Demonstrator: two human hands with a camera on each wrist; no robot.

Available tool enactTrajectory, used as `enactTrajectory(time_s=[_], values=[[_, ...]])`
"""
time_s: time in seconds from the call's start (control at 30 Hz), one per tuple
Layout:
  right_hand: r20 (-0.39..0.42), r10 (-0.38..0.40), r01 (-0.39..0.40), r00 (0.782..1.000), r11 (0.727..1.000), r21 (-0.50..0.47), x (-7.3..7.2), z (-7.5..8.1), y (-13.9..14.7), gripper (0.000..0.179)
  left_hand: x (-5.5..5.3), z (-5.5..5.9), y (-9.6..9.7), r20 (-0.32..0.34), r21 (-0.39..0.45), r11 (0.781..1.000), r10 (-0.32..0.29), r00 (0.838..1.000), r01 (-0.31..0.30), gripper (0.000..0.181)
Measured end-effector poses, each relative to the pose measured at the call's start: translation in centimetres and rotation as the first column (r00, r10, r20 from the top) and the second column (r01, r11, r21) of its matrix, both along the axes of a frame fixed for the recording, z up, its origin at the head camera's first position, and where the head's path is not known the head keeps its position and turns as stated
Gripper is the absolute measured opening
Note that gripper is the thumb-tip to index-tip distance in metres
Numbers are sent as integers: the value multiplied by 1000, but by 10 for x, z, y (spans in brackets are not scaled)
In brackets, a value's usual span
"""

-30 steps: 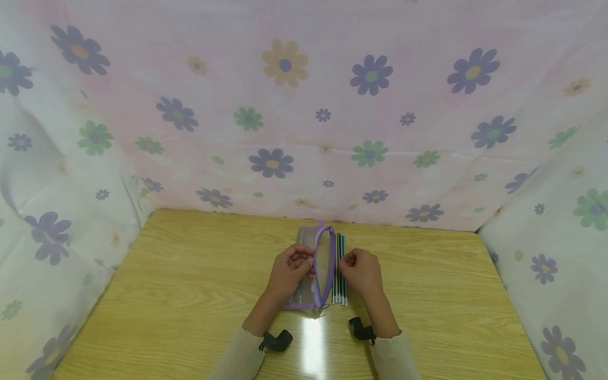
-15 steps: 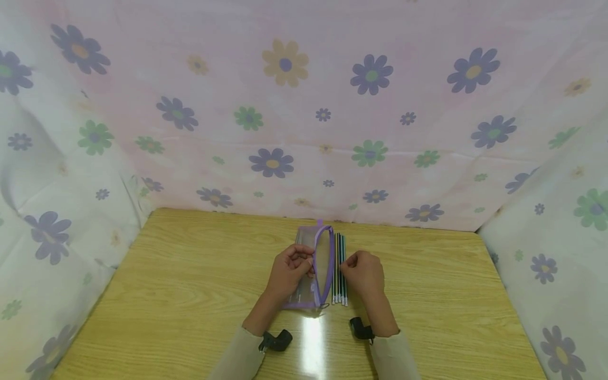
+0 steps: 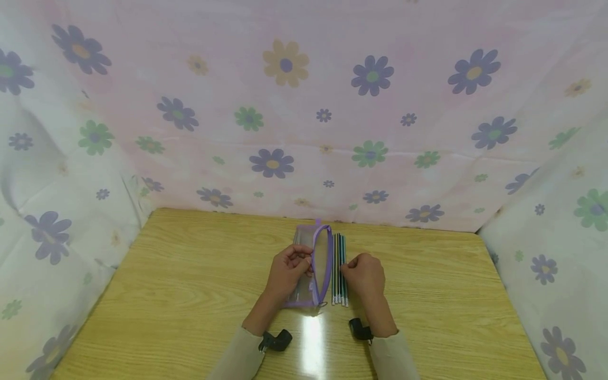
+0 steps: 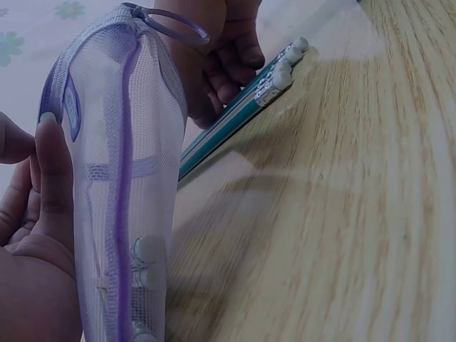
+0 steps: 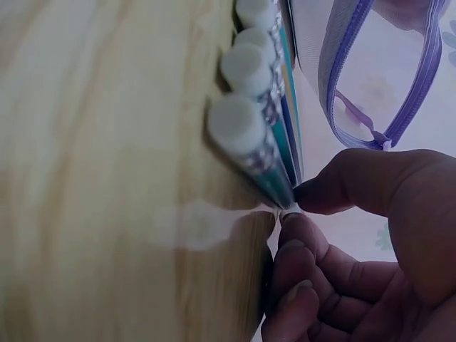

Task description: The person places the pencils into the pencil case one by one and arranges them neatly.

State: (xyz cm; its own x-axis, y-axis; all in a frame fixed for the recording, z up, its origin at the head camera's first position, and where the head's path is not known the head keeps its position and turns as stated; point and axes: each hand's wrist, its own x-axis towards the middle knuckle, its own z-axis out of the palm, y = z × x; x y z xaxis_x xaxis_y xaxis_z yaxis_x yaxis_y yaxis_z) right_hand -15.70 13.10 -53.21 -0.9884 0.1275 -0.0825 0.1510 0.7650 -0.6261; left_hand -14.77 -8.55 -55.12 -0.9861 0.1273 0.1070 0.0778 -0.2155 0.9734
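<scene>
My left hand (image 3: 287,272) pinches the opening's edge of a see-through mesh pencil case (image 3: 329,253) with purple zipper trim. The case gapes toward the right. Through its mesh, the left wrist view shows white eraser ends (image 4: 146,251) of pencils lying inside. Just right of the case, several dark and teal striped pencils (image 3: 339,295) lie side by side, eraser ends toward me. My right hand (image 3: 366,274) has thumb and forefinger pinched on the outermost pencil (image 5: 239,125), its other fingers curled. The far pencil tips are hidden in both wrist views.
The wooden table (image 3: 204,264) backs onto a flower-patterned cloth (image 3: 285,116), which also hangs at both sides. A purple loop (image 4: 178,25) hangs off the zipper end. Black wrist cameras (image 3: 277,340) sit at both cuffs.
The case's open edge has shifted slightly left, widening its gap to the pencils. My right hand has slid slightly right to the outer pencil. My left hand keeps its grip on the case.
</scene>
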Motion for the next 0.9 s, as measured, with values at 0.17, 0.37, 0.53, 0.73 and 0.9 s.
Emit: enactTrajectory(time_s=[0.17, 0.37, 0.53, 0.73, 0.9], values=[[10, -21, 21, 1000, 1000, 7, 0, -1, -1, 21, 0, 0, 0, 6, -5, 1000, 10, 1000, -10, 17], [55, -40, 39, 998, 999, 14, 1, 0, -2, 26, 0, 0, -1, -4, -15, 1000, 14, 1000, -14, 18], [90, -43, 41, 995, 999, 16, -1, 0, -1, 28, 0, 1, -1, 4, -22, 1000, 7, 1000, -7, 18], [95, -29, 27, 995, 999, 18, -1, 1, 0, 29, 0, 1, -1, 8, -21, 1000, 15, 1000, -14, 18], [95, -5, 5, 995, 1000, 0, -1, 0, 4, 31, -1, 0, -1, 10, -15, 1000, 15, 1000, -14, 17]])
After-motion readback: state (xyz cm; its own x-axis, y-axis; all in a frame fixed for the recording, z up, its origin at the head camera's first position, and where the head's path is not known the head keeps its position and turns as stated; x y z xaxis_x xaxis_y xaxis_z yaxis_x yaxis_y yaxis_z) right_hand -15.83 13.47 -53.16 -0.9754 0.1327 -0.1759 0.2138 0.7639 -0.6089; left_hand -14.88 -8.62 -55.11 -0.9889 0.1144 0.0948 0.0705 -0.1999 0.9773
